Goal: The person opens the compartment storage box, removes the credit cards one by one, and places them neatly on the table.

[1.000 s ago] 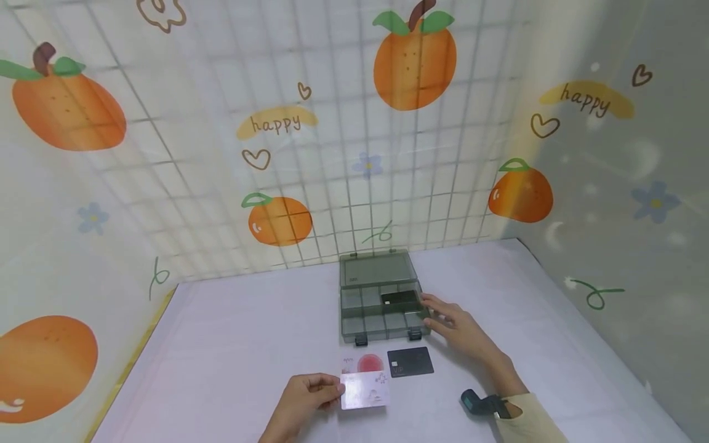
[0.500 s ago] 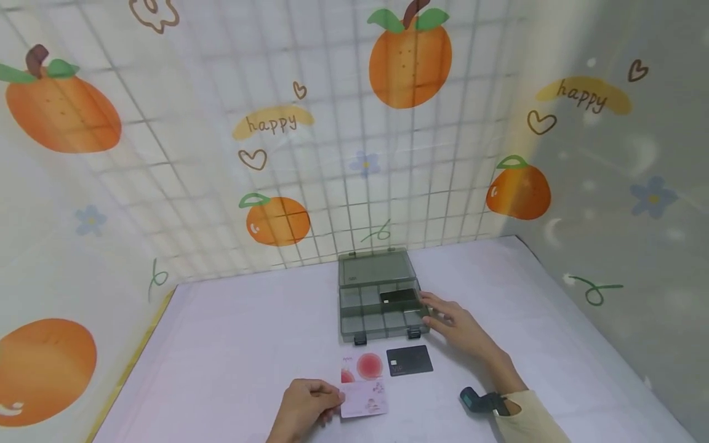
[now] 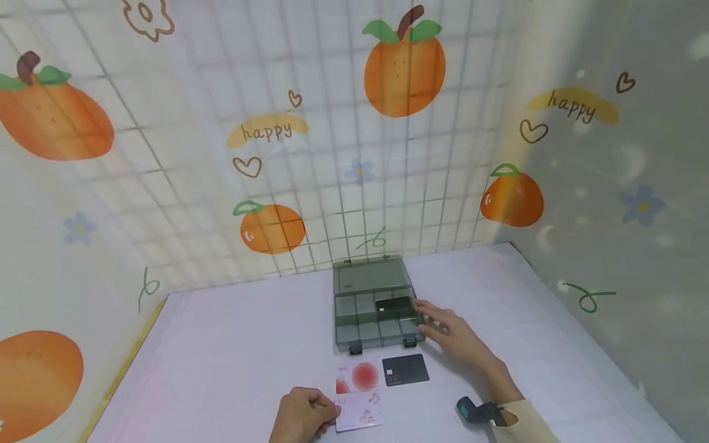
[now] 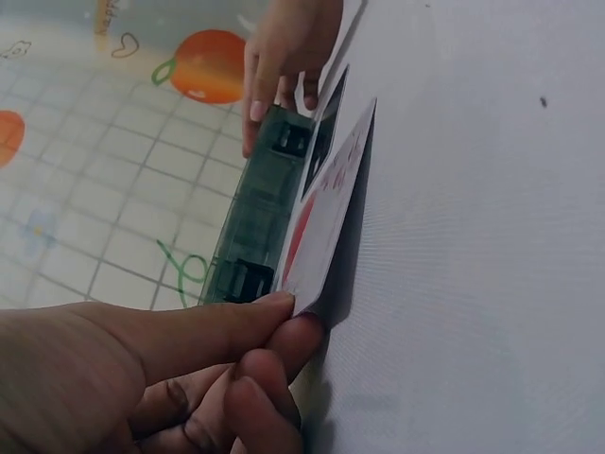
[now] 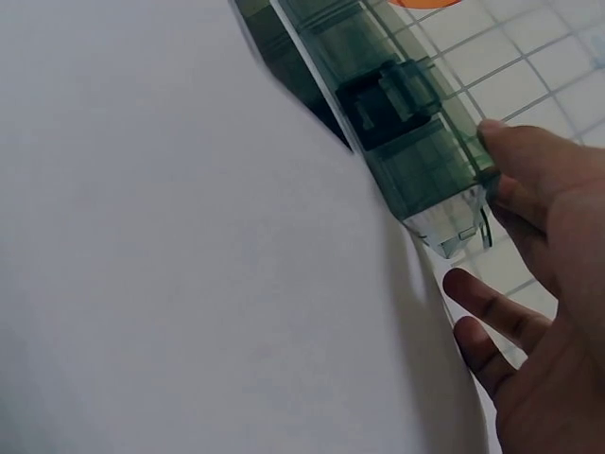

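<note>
My left hand (image 3: 301, 415) pinches the left edge of a pale pink card (image 3: 360, 411) between thumb and fingers. In the left wrist view this card (image 4: 336, 213) slants up off the table, casting a shadow. Just behind it lies a card with red circles (image 3: 364, 375), and to the right a black VIP card (image 3: 406, 370). A translucent green compartment box (image 3: 372, 277) stands behind them, lid tipped back. Another black card (image 3: 394, 304) sits in its rear right part. My right hand (image 3: 456, 335) touches the box's right side with loosely bent fingers; its thumb (image 5: 515, 147) is at the corner.
The white-covered table (image 3: 238, 344) extends to both sides of the box. A patterned curtain (image 3: 327, 141) with oranges hangs close behind the box, and further curtain walls rise left and right. A dark wrist device (image 3: 479, 411) is strapped on my right wrist.
My left hand has brought the pale pink card down and toward me, uncovering more of the card with red circles. My right hand stays at the box's side. The head view has shifted slightly.
</note>
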Motion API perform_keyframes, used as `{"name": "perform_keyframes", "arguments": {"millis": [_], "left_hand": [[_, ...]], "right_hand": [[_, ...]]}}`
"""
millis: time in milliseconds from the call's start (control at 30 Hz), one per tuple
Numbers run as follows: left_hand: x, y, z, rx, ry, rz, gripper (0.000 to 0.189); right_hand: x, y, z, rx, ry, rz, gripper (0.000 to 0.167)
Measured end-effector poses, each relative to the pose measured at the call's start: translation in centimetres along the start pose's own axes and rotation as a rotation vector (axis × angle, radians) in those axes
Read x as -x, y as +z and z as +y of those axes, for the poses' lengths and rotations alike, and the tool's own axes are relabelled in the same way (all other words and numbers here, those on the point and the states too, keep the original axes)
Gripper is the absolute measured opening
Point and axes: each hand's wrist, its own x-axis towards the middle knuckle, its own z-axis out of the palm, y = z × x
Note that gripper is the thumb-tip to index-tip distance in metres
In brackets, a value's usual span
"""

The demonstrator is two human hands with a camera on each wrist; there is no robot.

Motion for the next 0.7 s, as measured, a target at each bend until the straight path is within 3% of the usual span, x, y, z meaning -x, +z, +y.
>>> {"name": "perform_keyframes", "arguments": {"millis": [167,433,533,700], "left_hand": [[0.4,0.0,0.1,-0.026,0.022,0.024,0.021],[-0.1,-0.8,-0.4,0.074,0.034,-0.042,0.021],[-0.9,-1.0,-0.3,0.094,0.087,-0.051,0.018],[-3.2,-1.6,0.9,0.213,0.216,-0.101,0.020]], "right_hand": [[0.1,0.0,-0.1,-0.002,0.006,-0.002,0.053],[0.1,0.1,0.1,-0.010,0.025,-0.011,0.054],[0.1,0.0,0.1,-0.004,0.019,-0.007,0.054],[0.2,0.0,0.0,-0.010,0.026,-0.005,0.054]]}}
